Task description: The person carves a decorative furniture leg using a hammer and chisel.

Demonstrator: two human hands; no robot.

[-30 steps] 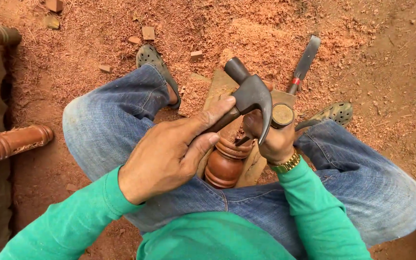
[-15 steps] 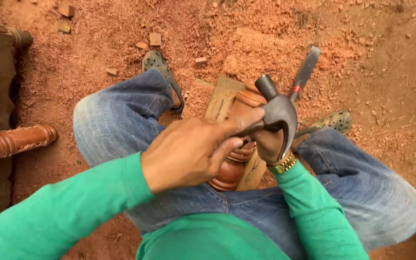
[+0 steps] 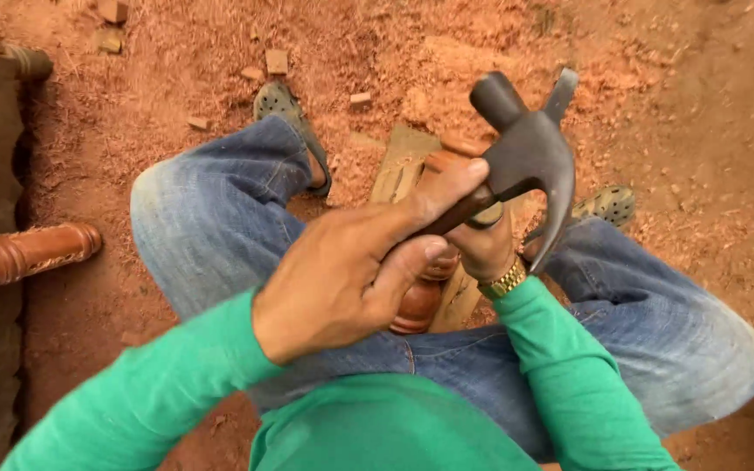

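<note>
**Hammer raised over the workpiece**

Left hand (image 3: 351,275) wrapped tight round the hammer (image 3: 525,157) handle, close under the steel head. Head-heavy, stiff; best gripped on the wooden handle. Right hand (image 3: 482,249) mostly hidden behind, grip unclear, beside the turned wood piece (image 3: 416,305) lying on a board (image 3: 399,170) between the knees.

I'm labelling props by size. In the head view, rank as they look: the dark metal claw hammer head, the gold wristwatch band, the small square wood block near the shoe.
1. Dark metal claw hammer head, though raised nearer the camera.
2. Gold wristwatch band.
3. Small square wood block, farthest away, so unsure.
</note>
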